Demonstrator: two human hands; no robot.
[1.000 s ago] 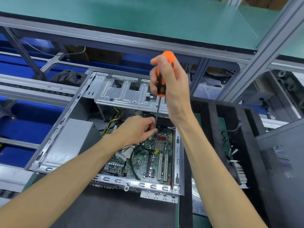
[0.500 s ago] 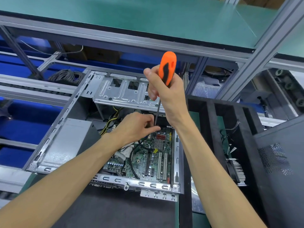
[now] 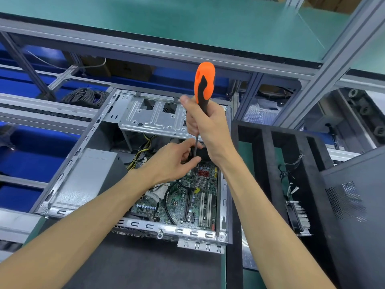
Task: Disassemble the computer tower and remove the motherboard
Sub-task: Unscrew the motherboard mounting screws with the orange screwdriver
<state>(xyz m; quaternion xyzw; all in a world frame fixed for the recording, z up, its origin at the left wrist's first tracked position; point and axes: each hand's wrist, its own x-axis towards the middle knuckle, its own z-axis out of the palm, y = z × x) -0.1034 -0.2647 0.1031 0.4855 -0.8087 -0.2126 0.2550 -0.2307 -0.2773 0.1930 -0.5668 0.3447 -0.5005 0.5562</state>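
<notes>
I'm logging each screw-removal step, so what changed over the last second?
The right hand slid down the screwdriver handle, so more of the orange top shows, and the tool tilted slightly. The left hand kept pinching near the shaft's lower end, over the far edge of the motherboard. The case and board did not move.

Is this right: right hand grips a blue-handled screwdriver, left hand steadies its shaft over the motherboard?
Not quite. The head view shows the screwdriver handle is orange and black, not blue. The right hand grips it; the left hand steadies its shaft over the motherboard.
</notes>
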